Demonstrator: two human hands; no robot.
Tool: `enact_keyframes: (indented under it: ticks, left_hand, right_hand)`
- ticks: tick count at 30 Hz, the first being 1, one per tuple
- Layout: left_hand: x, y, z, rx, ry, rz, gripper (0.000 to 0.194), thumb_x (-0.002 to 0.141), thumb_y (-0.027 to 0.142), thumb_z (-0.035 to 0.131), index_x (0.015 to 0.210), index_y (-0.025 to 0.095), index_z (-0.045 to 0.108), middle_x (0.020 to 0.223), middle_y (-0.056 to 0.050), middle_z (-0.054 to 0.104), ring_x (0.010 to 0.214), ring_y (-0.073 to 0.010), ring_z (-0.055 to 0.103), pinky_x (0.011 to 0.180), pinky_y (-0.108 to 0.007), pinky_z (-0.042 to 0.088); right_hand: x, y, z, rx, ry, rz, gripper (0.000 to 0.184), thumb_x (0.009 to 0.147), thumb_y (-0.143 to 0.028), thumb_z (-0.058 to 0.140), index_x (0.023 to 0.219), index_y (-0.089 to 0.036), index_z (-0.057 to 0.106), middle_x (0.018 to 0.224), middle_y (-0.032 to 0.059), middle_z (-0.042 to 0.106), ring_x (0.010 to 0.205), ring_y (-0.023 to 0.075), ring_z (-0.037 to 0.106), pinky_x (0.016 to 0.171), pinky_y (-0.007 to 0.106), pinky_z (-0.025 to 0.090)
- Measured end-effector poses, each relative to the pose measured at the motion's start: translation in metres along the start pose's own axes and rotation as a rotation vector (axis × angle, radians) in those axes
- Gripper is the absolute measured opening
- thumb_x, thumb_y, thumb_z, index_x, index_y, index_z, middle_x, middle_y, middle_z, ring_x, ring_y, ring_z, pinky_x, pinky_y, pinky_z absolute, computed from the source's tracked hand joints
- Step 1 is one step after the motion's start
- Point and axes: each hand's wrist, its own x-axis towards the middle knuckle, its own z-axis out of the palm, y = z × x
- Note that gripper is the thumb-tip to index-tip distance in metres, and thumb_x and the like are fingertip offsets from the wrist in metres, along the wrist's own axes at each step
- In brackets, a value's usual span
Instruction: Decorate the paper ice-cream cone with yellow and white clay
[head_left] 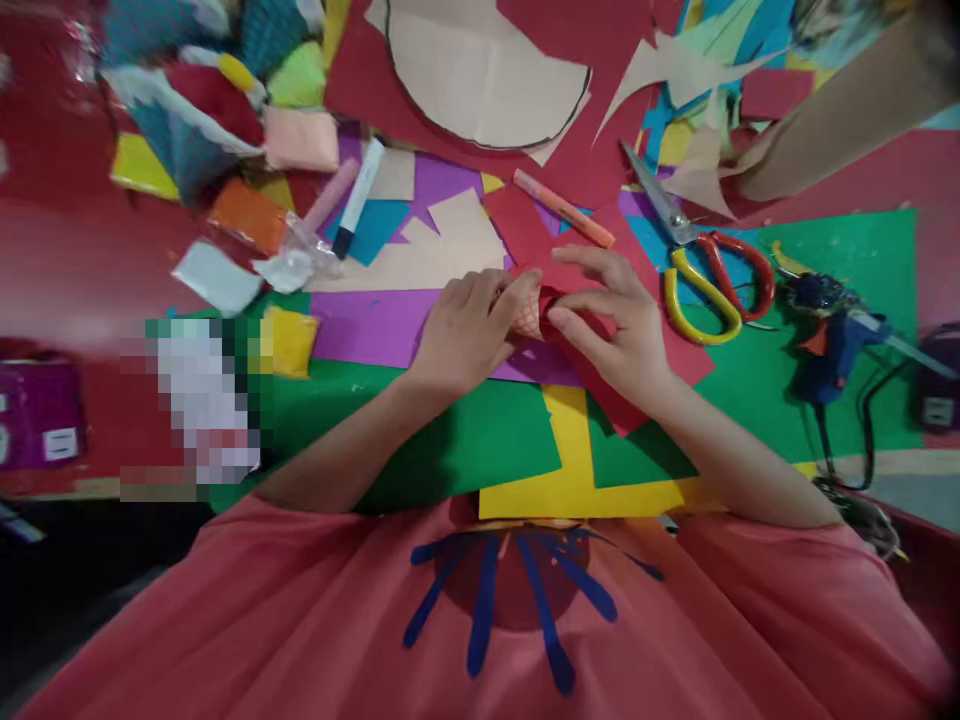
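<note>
My left hand (469, 330) is closed around a small orange-and-white checked piece (529, 314), which looks rolled or cone-like; most of it is hidden by the fingers. At its right end sits a dark red part (551, 300). The thumb and forefinger of my right hand (619, 325) pinch at that dark red end, while the other fingers are raised and curved. Under both hands lie cut sheets of red paper (675, 365) and purple paper (367, 325).
Scissors (679, 225), an orange marker (566, 208) and a blue glue gun (840, 355) lie right. Left are a white marker (360, 195), a yellow packet (289, 340) and stuffed fabric pieces (180, 130). Green sheets (450, 430) cover the front. A brown paper roll (840, 125) stands top right.
</note>
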Motion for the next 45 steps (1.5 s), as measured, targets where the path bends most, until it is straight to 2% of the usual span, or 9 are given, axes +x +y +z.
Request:
enact_keyframes:
  ticks: [4, 8, 12, 16, 22, 25, 30, 37, 45]
  left_hand:
    - [-0.005, 0.005, 0.004, -0.013, 0.049, 0.023, 0.067, 0.081, 0.025, 0.059, 0.142, 0.015, 0.035, 0.121, -0.015, 0.057, 0.106, -0.0306, 0.057, 0.087, -0.040, 0.045]
    - [-0.005, 0.006, 0.006, -0.025, 0.105, 0.024, 0.061, 0.083, 0.021, 0.057, 0.140, 0.018, 0.038, 0.119, -0.013, 0.056, 0.104, -0.0287, 0.057, 0.087, -0.040, 0.045]
    - [-0.006, 0.003, 0.008, -0.085, 0.154, 0.026, 0.055, 0.087, 0.023, 0.057, 0.139, 0.023, 0.039, 0.117, -0.010, 0.056, 0.104, -0.0272, 0.056, 0.088, -0.039, 0.044]
    - [-0.008, -0.002, 0.011, -0.197, 0.206, 0.023, 0.042, 0.094, 0.029, 0.048, 0.136, 0.029, 0.042, 0.115, -0.007, 0.055, 0.104, -0.0240, 0.056, 0.090, -0.037, 0.041]
    - [-0.009, -0.005, 0.012, -0.109, 0.314, 0.097, 0.040, 0.094, 0.031, 0.051, 0.133, 0.027, 0.043, 0.109, -0.007, 0.056, 0.097, -0.0218, 0.057, 0.083, -0.034, 0.045]
    - [-0.008, -0.005, 0.010, -0.083, 0.310, 0.087, 0.045, 0.090, 0.027, 0.057, 0.133, 0.025, 0.042, 0.108, -0.007, 0.055, 0.096, -0.0218, 0.057, 0.082, -0.033, 0.048]
    - [-0.008, -0.006, 0.007, -0.114, 0.222, 0.036, 0.048, 0.088, 0.024, 0.058, 0.134, 0.023, 0.042, 0.110, -0.008, 0.054, 0.098, -0.0225, 0.057, 0.079, -0.032, 0.049]
    - [-0.008, -0.008, 0.011, -0.093, 0.285, 0.016, 0.048, 0.087, 0.025, 0.058, 0.132, 0.028, 0.041, 0.107, -0.005, 0.055, 0.095, -0.0215, 0.058, 0.076, -0.031, 0.049]
    - [-0.008, -0.006, 0.014, -0.210, 0.255, 0.030, 0.050, 0.087, 0.021, 0.054, 0.134, 0.024, 0.037, 0.115, -0.008, 0.055, 0.104, -0.0235, 0.058, 0.084, -0.035, 0.051]
  right_hand:
    - [-0.002, -0.003, 0.003, 0.033, 0.016, 0.081, 0.008, 0.086, -0.023, 0.064, 0.082, -0.026, 0.070, 0.123, 0.0037, 0.066, 0.121, 0.0218, 0.060, 0.105, 0.047, 0.048]
    - [-0.003, -0.003, 0.005, 0.093, 0.035, 0.167, 0.010, 0.086, -0.023, 0.063, 0.079, -0.025, 0.070, 0.122, 0.0042, 0.066, 0.118, 0.0219, 0.061, 0.102, 0.046, 0.049]
    - [-0.003, -0.001, 0.006, 0.142, 0.046, 0.174, 0.012, 0.088, -0.023, 0.061, 0.078, -0.022, 0.069, 0.120, 0.0057, 0.067, 0.115, 0.0206, 0.063, 0.100, 0.043, 0.050]
    - [-0.004, 0.000, 0.007, 0.158, 0.063, 0.178, 0.016, 0.089, -0.027, 0.060, 0.077, -0.023, 0.070, 0.118, 0.0034, 0.068, 0.115, 0.0208, 0.063, 0.101, 0.044, 0.049]
    - [-0.005, -0.002, 0.009, 0.162, 0.048, 0.184, 0.011, 0.087, -0.024, 0.063, 0.078, -0.023, 0.069, 0.117, 0.0038, 0.068, 0.115, 0.0215, 0.063, 0.103, 0.046, 0.049]
    - [-0.005, -0.001, 0.009, 0.158, 0.032, 0.151, 0.011, 0.087, -0.025, 0.062, 0.079, -0.023, 0.069, 0.119, 0.0045, 0.067, 0.117, 0.0221, 0.062, 0.104, 0.047, 0.049]
    - [-0.003, 0.004, 0.007, 0.135, -0.015, 0.087, 0.012, 0.087, -0.028, 0.061, 0.081, -0.025, 0.070, 0.123, 0.0037, 0.065, 0.121, 0.0232, 0.060, 0.105, 0.048, 0.049]
    - [-0.002, 0.005, 0.005, 0.111, -0.059, 0.030, 0.015, 0.091, -0.026, 0.055, 0.085, -0.024, 0.068, 0.126, 0.0056, 0.064, 0.123, 0.0230, 0.058, 0.105, 0.048, 0.049]
    - [-0.004, 0.004, 0.008, 0.066, 0.009, -0.017, 0.009, 0.087, -0.026, 0.062, 0.081, -0.023, 0.067, 0.124, 0.0064, 0.066, 0.121, 0.0238, 0.060, 0.102, 0.048, 0.051]
